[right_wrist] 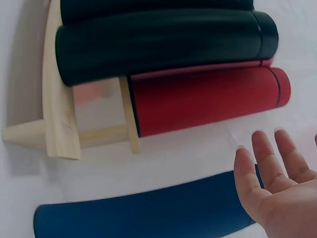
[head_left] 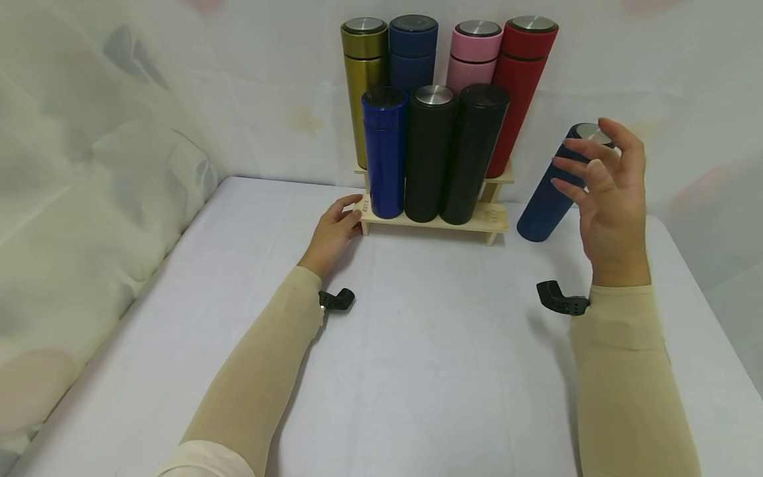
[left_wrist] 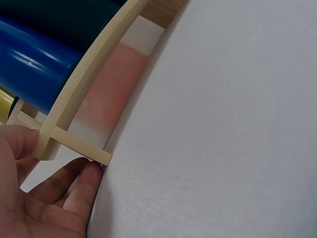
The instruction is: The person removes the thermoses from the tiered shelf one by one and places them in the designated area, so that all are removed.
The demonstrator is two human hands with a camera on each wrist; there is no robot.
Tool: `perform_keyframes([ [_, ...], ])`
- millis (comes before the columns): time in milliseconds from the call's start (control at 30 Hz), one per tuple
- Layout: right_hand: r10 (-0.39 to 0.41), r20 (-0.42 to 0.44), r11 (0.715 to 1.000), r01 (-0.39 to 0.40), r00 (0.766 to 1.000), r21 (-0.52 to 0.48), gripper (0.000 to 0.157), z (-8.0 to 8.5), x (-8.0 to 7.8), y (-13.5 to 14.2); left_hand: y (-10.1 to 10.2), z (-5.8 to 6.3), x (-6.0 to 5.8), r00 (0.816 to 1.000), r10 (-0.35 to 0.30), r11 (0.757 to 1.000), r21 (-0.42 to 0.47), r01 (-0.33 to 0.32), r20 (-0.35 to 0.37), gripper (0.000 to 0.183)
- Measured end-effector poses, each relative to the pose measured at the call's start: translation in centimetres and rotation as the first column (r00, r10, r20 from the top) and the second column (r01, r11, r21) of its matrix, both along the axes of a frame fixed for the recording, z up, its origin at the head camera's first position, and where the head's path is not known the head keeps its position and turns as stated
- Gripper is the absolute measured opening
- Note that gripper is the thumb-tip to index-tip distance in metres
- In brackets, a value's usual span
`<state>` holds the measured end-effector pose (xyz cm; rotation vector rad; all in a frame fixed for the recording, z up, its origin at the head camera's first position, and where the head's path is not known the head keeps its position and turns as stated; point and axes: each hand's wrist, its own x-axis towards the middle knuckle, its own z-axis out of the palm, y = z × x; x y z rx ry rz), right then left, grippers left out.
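Observation:
My left hand [head_left: 334, 232] grips the left end of a two-tier wooden rack [head_left: 417, 222], its thumb and fingers around the lower shelf's corner and leg [left_wrist: 81, 146]. Apart from the rack, on the right, a dark blue vacuum flask [head_left: 544, 205] with a silver-topped lid stands on the table. Beside its upper part is my right hand [head_left: 614, 192], raised with fingers spread and nothing between them. In the right wrist view, the fingers [right_wrist: 270, 166] overlap the flask's lid end.
On the lower shelf stand a bright blue flask [head_left: 384, 156] and two black flasks [head_left: 430, 159]. Behind them, the upper tier carries gold [head_left: 363, 73], navy [head_left: 412, 56], pink [head_left: 473, 59] and red flasks [head_left: 524, 73]. A white cloth covers the table [head_left: 417, 344]; patterned fabric hangs behind.

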<state>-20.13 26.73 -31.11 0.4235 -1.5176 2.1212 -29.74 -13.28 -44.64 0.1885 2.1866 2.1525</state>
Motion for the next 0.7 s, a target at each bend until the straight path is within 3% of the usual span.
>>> perform_keyframes([
  [367,0.096,0.079,0.990,-0.104,0.992,0.099,0.068,-1.4,-0.9,-1.5,0.1,0.1,0.1,1.000,0.002,1.000,-0.008,-0.002,0.006,0.043],
  [700,0.056,0.167,0.959,-0.099,0.984,0.266,0.070,-2.7,-1.8,-2.8,0.0,0.2,0.2,1.000,0.004,1.000,0.003,-0.004,0.006,0.042],
])
